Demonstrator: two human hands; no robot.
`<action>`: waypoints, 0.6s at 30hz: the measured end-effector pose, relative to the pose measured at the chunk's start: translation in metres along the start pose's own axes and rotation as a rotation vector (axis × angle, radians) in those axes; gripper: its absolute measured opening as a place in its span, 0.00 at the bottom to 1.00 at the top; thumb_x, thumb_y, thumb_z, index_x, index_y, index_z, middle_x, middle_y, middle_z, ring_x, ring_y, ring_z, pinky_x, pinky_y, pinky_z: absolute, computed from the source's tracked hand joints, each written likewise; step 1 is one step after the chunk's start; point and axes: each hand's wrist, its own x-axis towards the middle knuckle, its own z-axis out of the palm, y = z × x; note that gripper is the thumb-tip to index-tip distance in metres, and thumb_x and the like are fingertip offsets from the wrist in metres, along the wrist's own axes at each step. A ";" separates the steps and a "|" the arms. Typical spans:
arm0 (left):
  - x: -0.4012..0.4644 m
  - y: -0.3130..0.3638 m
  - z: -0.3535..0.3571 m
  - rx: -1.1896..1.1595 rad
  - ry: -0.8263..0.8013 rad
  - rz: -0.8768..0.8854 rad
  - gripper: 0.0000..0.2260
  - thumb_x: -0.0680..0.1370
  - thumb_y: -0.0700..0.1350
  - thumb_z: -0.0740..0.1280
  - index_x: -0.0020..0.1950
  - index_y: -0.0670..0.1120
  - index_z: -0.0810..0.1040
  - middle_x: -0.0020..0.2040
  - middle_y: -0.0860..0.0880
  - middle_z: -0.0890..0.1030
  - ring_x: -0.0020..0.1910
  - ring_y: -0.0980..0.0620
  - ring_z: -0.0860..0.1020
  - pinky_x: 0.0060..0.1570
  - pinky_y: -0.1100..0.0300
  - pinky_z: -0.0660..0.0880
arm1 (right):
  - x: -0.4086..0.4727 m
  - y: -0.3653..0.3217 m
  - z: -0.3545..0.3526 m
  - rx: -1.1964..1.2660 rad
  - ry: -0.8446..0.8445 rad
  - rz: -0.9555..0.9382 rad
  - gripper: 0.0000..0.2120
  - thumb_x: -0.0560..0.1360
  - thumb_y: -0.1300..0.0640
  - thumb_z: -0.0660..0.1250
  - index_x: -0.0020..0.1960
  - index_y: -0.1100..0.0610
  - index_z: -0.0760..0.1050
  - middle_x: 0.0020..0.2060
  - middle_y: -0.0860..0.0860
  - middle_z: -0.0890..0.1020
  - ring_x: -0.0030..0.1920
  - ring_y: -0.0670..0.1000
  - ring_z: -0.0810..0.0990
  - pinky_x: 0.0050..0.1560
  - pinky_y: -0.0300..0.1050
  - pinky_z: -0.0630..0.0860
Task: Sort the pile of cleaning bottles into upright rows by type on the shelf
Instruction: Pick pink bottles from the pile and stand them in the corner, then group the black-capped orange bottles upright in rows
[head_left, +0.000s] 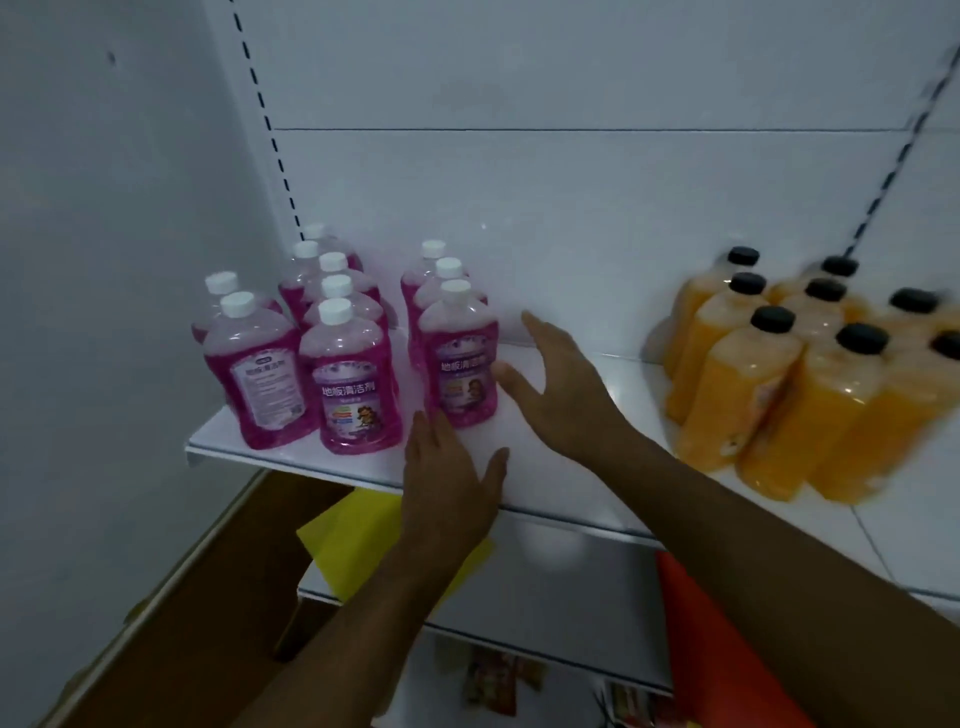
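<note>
Shelf, sort approx. done.
- Pink bottles: upright, 3 rows, just L of both hands.
- Orange bottles: upright, rows, well R of right hand.
- Left hand, right hand: fingers straight, holding nothing.
- Left to do: no loose bottles seen; maybe align rows.

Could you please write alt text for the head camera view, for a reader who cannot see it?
Two open hands, left and right, reach over a white shelf, holding nothing. Pink bottles with white caps stand upright in rows at the left; orange bottles with black caps stand grouped at the right. Below are a yellow sheet and a cardboard box.
</note>
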 end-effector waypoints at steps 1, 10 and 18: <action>-0.009 0.006 0.000 0.049 0.019 0.028 0.38 0.77 0.62 0.61 0.77 0.40 0.52 0.77 0.39 0.57 0.76 0.41 0.56 0.74 0.48 0.57 | -0.009 -0.002 -0.010 -0.024 0.000 -0.006 0.33 0.79 0.42 0.59 0.78 0.51 0.52 0.78 0.49 0.57 0.76 0.49 0.56 0.66 0.37 0.52; -0.072 0.120 0.054 0.157 -0.143 0.592 0.33 0.75 0.71 0.50 0.72 0.53 0.67 0.72 0.50 0.71 0.71 0.49 0.68 0.69 0.48 0.65 | -0.116 0.023 -0.138 -0.368 0.096 -0.061 0.32 0.79 0.39 0.58 0.78 0.50 0.54 0.77 0.49 0.58 0.77 0.50 0.54 0.74 0.49 0.56; -0.168 0.292 0.135 0.148 -0.253 0.834 0.30 0.75 0.67 0.56 0.70 0.51 0.72 0.69 0.48 0.74 0.68 0.46 0.71 0.66 0.47 0.67 | -0.276 0.120 -0.304 -0.544 0.254 0.221 0.33 0.78 0.37 0.56 0.78 0.49 0.55 0.78 0.48 0.56 0.77 0.50 0.54 0.74 0.51 0.56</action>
